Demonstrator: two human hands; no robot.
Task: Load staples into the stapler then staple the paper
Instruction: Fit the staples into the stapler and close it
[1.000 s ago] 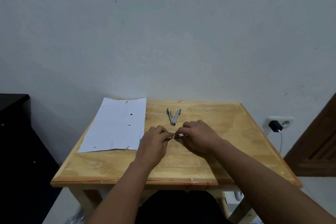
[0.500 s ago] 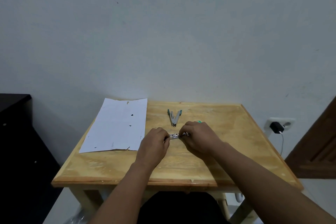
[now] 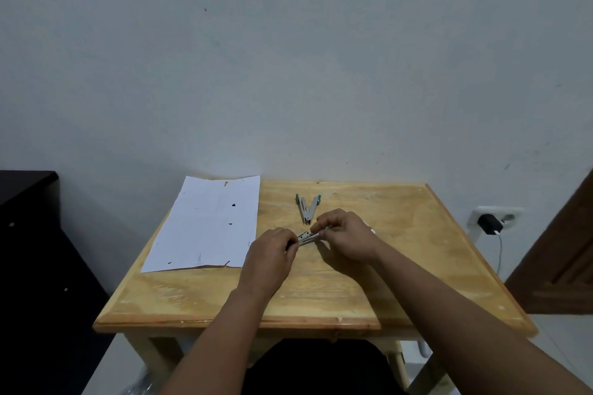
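Observation:
A small silver strip of staples [image 3: 308,238] is pinched between both hands above the middle of the wooden table [image 3: 417,253]. My left hand [image 3: 269,253] grips its left end and my right hand [image 3: 346,234] grips its right end. The stapler [image 3: 307,207], grey metal with green tips, lies just behind my hands, spread open in a V and untouched. A white sheet of paper [image 3: 208,224] lies flat on the table's left part, its far-left corner over the edge. Most of the strip is hidden by my fingers.
A small white thing [image 3: 372,229] peeks out behind my right hand. The wall rises right behind the table. A dark cabinet [image 3: 29,234] stands to the left. A wall socket with a black charger [image 3: 489,223] and a brown door [image 3: 564,253] are to the right.
My hands have drawn slightly apart, so more of the silver strip shows between them. The stapler and the paper have not moved.

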